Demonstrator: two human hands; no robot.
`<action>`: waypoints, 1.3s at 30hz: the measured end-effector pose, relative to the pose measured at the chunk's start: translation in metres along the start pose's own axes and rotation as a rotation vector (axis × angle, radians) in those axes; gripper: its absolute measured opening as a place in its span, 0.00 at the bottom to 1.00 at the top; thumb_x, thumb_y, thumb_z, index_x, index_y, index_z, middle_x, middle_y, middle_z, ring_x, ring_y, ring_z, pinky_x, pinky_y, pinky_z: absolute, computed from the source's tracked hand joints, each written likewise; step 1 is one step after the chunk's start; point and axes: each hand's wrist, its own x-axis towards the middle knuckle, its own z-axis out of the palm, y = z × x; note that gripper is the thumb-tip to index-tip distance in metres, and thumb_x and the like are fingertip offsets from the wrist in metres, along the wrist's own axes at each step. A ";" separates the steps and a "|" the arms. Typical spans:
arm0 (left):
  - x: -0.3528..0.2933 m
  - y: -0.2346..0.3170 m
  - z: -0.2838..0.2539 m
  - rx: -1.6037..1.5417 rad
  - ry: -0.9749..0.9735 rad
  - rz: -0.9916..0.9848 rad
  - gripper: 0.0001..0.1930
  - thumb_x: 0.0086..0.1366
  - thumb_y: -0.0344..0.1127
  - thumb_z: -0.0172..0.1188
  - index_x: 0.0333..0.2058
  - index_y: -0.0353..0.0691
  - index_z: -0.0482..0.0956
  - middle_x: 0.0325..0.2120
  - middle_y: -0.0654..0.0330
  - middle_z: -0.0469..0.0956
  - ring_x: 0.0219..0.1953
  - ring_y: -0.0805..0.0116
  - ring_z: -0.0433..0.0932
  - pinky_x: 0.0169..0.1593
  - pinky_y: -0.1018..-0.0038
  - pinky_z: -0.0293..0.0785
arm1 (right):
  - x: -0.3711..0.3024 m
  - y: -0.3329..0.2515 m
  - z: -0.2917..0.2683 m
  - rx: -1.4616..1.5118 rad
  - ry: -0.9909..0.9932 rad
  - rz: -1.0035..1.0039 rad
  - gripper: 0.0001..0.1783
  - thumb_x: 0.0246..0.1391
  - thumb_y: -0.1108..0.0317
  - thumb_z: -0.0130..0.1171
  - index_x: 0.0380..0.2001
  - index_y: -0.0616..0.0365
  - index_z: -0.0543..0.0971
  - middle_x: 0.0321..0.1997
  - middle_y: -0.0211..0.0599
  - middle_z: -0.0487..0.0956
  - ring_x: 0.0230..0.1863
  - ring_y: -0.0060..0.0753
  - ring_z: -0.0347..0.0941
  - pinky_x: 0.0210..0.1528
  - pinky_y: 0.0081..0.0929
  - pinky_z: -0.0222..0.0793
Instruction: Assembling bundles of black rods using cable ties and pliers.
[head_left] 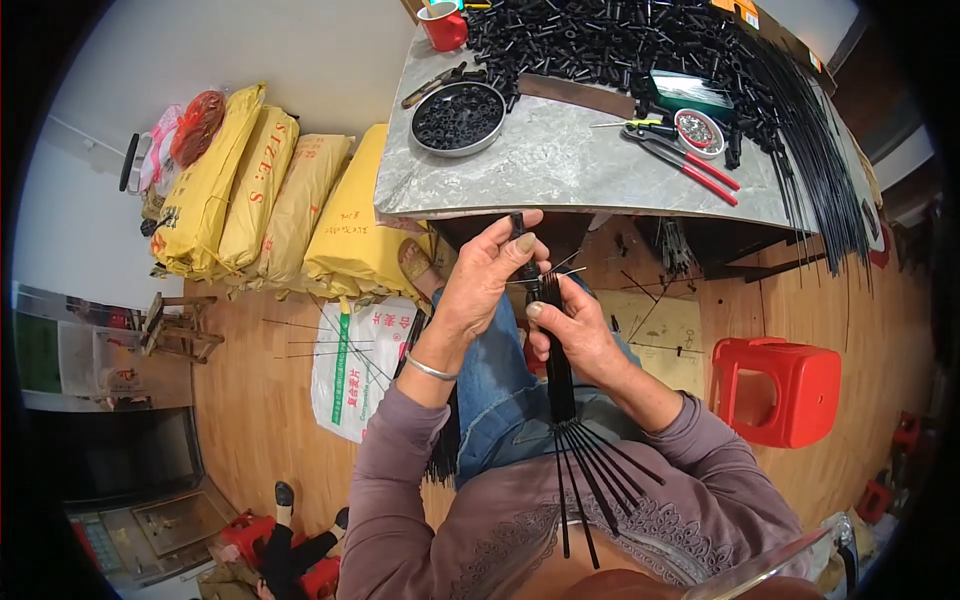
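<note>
2 hands on 1 black umbrella frame [562,375] right now, held up over my lap just off the near edge of the table. My left hand [485,275] has the upper end pinched between thumb and fingers, and my right hand [578,330] is closed around the bundle just below. So yeah, both grips are narrow, on the same piece. Its ribs [590,472] fan out toward my chest at the bottom. Some thin pale wire pokes out between my hands, can't tell what it's attached to.

On the grey marbled table [540,180] past that: 1 round pan [455,153] full of black rings on the left, pliers with red handles [692,172] on the right, beside a small white bowl [717,150] of silvery bits. Behind those, a big heap of black plastic parts [600,45], with a red mug [446,32] at its left and long black rods [835,190] hanging off the right edge.

Further out, yellow sacks [262,190] stand against the wall to my left, and a red plastic stool [790,390] sits on the wood floor to my right.
</note>
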 end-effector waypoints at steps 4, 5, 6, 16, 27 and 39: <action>-0.003 0.001 -0.006 -0.028 -0.015 -0.003 0.21 0.66 0.39 0.56 0.54 0.34 0.70 0.34 0.61 0.77 0.38 0.71 0.78 0.44 0.75 0.76 | 0.001 0.001 0.000 0.013 0.003 0.017 0.10 0.60 0.71 0.52 0.43 0.58 0.67 0.25 0.28 0.68 0.20 0.20 0.66 0.23 0.22 0.66; -0.003 0.001 -0.005 -0.025 -0.012 -0.002 0.21 0.66 0.39 0.56 0.54 0.34 0.70 0.34 0.61 0.77 0.38 0.71 0.78 0.44 0.75 0.76 | 0.000 0.000 -0.001 0.016 0.000 0.017 0.10 0.60 0.71 0.52 0.43 0.58 0.67 0.25 0.28 0.68 0.20 0.20 0.66 0.23 0.22 0.66; -0.002 0.001 -0.004 -0.022 -0.023 0.006 0.21 0.66 0.39 0.56 0.54 0.34 0.70 0.35 0.61 0.77 0.38 0.71 0.78 0.44 0.75 0.76 | 0.000 -0.001 -0.002 0.042 -0.001 0.013 0.10 0.59 0.71 0.53 0.43 0.58 0.67 0.25 0.28 0.68 0.20 0.20 0.66 0.23 0.21 0.66; 0.000 -0.006 -0.008 -0.030 0.096 0.060 0.17 0.63 0.36 0.60 0.48 0.34 0.74 0.32 0.62 0.77 0.32 0.75 0.77 0.38 0.79 0.75 | 0.004 0.002 -0.002 0.048 -0.032 0.005 0.10 0.59 0.70 0.54 0.41 0.57 0.67 0.25 0.29 0.69 0.20 0.19 0.66 0.22 0.20 0.65; 0.000 -0.005 -0.008 -0.030 0.081 0.074 0.15 0.62 0.34 0.63 0.45 0.34 0.76 0.33 0.64 0.77 0.34 0.77 0.75 0.42 0.80 0.72 | 0.004 0.002 -0.001 0.014 -0.035 0.019 0.10 0.59 0.70 0.54 0.41 0.57 0.67 0.26 0.29 0.69 0.20 0.19 0.66 0.21 0.19 0.65; -0.008 -0.009 -0.013 0.056 0.105 0.098 0.15 0.63 0.36 0.61 0.45 0.34 0.76 0.31 0.63 0.78 0.35 0.76 0.76 0.42 0.79 0.71 | 0.002 0.002 0.000 -0.016 -0.016 0.010 0.10 0.59 0.69 0.55 0.40 0.57 0.67 0.26 0.29 0.69 0.21 0.18 0.66 0.21 0.18 0.65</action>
